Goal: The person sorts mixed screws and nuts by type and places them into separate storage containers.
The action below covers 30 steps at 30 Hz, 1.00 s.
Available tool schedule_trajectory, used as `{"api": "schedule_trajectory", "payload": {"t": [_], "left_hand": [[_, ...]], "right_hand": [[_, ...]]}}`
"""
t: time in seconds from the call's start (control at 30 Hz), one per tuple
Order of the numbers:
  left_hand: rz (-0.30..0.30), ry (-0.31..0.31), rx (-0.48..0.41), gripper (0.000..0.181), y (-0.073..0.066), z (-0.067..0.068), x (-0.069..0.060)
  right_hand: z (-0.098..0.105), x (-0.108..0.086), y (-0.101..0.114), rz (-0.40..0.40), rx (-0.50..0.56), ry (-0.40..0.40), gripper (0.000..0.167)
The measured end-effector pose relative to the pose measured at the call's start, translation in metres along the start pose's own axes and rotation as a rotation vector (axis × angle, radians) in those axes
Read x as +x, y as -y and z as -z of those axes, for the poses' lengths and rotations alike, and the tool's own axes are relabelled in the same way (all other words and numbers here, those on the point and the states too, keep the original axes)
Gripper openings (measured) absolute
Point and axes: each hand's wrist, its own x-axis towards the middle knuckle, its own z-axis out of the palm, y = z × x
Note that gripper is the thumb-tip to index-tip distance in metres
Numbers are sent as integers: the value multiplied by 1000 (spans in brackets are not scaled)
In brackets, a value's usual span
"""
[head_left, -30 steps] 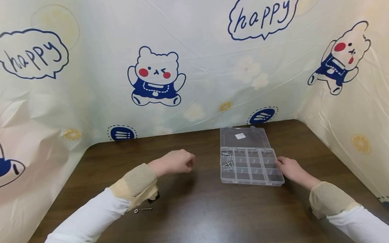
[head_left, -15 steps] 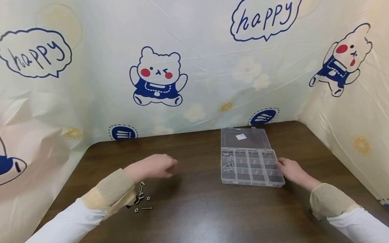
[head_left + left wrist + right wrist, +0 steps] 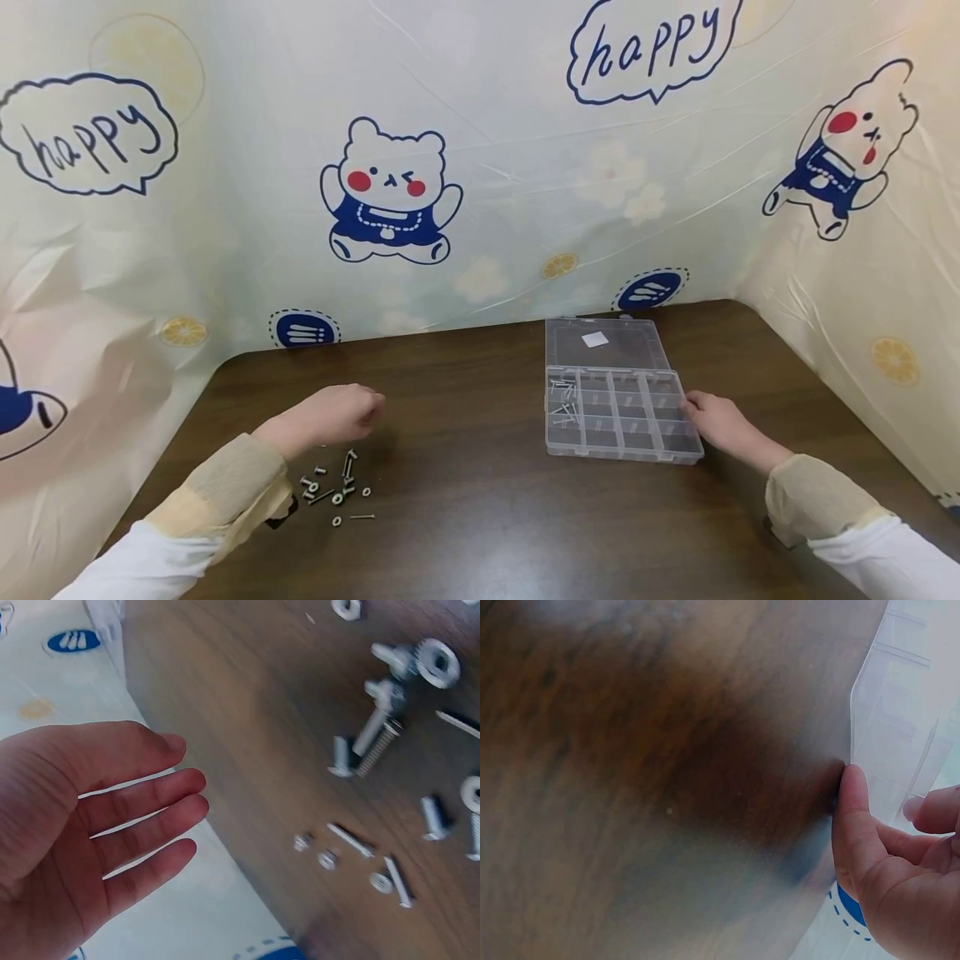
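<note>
My left hand (image 3: 326,417) hovers above the left part of the table, its fingers loosely bent with nothing in them, as the left wrist view confirms. Below and beside it lie loose bolts (image 3: 379,739) and washers (image 3: 437,664), along with small nuts (image 3: 328,859). My right hand (image 3: 723,425) pinches the right side wall of a clear plastic compartment box (image 3: 626,454). The box's lid (image 3: 622,350) is laid back behind it. Screws (image 3: 564,412) lie in two compartments of its left column.
The brown table (image 3: 480,517) has a rounded far edge against a printed sheet (image 3: 510,167) that rises behind and along both sides. A small white label (image 3: 595,339) shows on the lid.
My left hand has moved left from near the box to over the loose hardware, uncovering more bolts and washers. My right hand stays at the box.
</note>
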Motion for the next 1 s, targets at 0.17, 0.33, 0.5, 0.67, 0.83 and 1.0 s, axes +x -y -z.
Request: {"api": "schedule_trajectory", "payload": {"t": [0.17, 0.33, 0.5, 0.67, 0.83, 1.0], "left_hand": [[24, 3, -19, 16, 15, -7, -6], [82, 32, -57, 12, 29, -17, -11], [115, 58, -81, 11, 41, -28, -14], [149, 76, -127, 9, 47, -36, -15], [185, 99, -179, 11, 50, -42, -15], [201, 111, -186, 14, 50, -44, -13]], "right_hand": [[0, 0, 0, 11, -8, -21, 34], [-1, 0, 0, 13, -3, -25, 35], [-1, 0, -1, 11, 6, -17, 36], [-2, 0, -2, 13, 3, -28, 35], [-2, 0, -2, 13, -3, -31, 35], [-3, 0, -2, 23, -6, -40, 34]]}}
